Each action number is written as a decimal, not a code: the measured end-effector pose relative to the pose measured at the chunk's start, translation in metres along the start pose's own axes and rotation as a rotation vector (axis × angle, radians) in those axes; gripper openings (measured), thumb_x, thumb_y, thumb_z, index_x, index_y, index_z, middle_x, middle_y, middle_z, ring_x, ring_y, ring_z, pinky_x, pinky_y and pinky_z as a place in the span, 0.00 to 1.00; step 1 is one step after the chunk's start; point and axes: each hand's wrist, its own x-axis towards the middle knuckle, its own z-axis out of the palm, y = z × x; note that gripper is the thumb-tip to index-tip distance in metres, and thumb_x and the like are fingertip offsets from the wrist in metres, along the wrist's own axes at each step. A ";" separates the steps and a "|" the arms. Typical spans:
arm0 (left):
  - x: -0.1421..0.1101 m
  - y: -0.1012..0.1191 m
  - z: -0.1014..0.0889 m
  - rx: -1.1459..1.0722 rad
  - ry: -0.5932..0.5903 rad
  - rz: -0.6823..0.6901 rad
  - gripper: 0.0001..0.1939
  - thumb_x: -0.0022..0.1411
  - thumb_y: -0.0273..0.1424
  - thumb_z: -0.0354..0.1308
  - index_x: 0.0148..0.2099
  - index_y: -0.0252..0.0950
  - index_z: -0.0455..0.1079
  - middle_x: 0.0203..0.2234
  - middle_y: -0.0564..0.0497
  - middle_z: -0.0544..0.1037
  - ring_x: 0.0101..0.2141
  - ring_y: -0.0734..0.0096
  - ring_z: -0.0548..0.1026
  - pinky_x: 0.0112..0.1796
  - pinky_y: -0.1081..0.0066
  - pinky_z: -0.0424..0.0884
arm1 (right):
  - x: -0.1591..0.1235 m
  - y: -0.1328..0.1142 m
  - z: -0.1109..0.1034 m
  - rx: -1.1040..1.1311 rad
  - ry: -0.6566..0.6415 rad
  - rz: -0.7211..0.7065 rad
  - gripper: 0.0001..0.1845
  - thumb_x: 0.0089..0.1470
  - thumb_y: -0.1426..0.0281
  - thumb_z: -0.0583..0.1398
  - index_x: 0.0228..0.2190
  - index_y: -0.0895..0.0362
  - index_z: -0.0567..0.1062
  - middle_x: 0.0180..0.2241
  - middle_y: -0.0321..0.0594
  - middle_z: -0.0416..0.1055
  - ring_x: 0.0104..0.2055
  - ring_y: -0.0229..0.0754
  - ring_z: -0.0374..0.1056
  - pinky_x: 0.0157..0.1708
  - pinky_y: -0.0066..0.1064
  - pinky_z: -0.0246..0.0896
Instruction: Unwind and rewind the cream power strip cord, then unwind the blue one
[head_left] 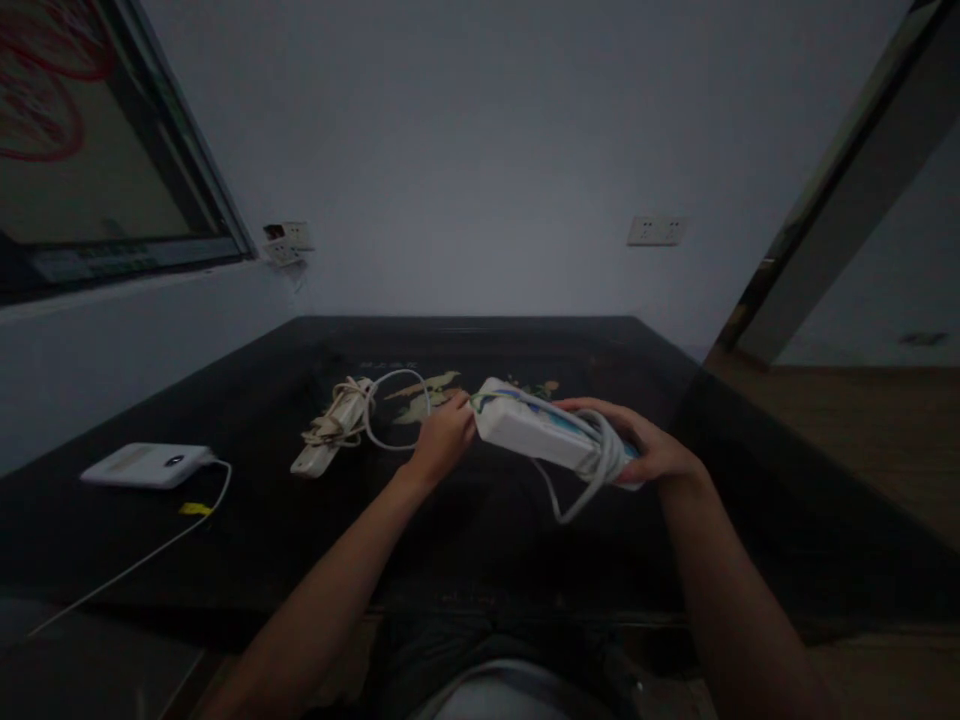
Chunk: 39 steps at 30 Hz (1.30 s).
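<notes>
My right hand (652, 447) grips the right end of a white power strip (532, 428), which is tilted and held above the table. Blue colouring shows along its upper side, and a grey cord (602, 455) is wound about its right end, with one loop hanging below. At the other end, my left hand (445, 440) has its fingers closed in a pinch on a thin greenish string (484, 396) that runs onto the power strip. A second white power strip (319, 455), wrapped in a beige cord (337, 420), lies left of my left hand. Beside it curves a white cable loop (395, 447).
On the left of the black table (480, 560) lies a white box-shaped device (146, 465) with a white cable running off the front edge. A yellow tag (195, 509) sits near that cable. Wall sockets (656, 231) are at the back; a window (112, 150) is at left.
</notes>
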 end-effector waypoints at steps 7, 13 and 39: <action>-0.016 0.029 0.016 0.201 -0.299 0.284 0.21 0.61 0.28 0.54 0.58 0.42 0.64 0.44 0.45 0.71 0.41 0.62 0.73 0.41 0.64 0.71 | 0.013 0.010 0.011 0.005 0.483 -0.089 0.40 0.38 0.58 0.68 0.54 0.50 0.67 0.54 0.40 0.67 0.55 0.51 0.63 0.54 0.41 0.56; -0.022 0.041 0.016 -0.012 -0.299 0.494 0.29 0.55 0.35 0.64 0.58 0.41 0.63 0.61 0.39 0.61 0.60 0.51 0.57 0.59 0.45 0.47 | 0.027 0.021 0.016 -0.062 0.670 -0.031 0.38 0.41 0.62 0.68 0.54 0.51 0.65 0.54 0.42 0.66 0.56 0.51 0.62 0.55 0.43 0.56; 0.001 0.005 -0.012 -0.646 0.331 -0.190 0.16 0.68 0.38 0.45 0.50 0.36 0.67 0.20 0.58 0.65 0.17 0.80 0.63 0.21 0.78 0.60 | -0.006 0.010 -0.012 -0.302 0.030 0.443 0.48 0.42 0.65 0.66 0.61 0.59 0.53 0.50 0.48 0.68 0.48 0.48 0.68 0.46 0.37 0.64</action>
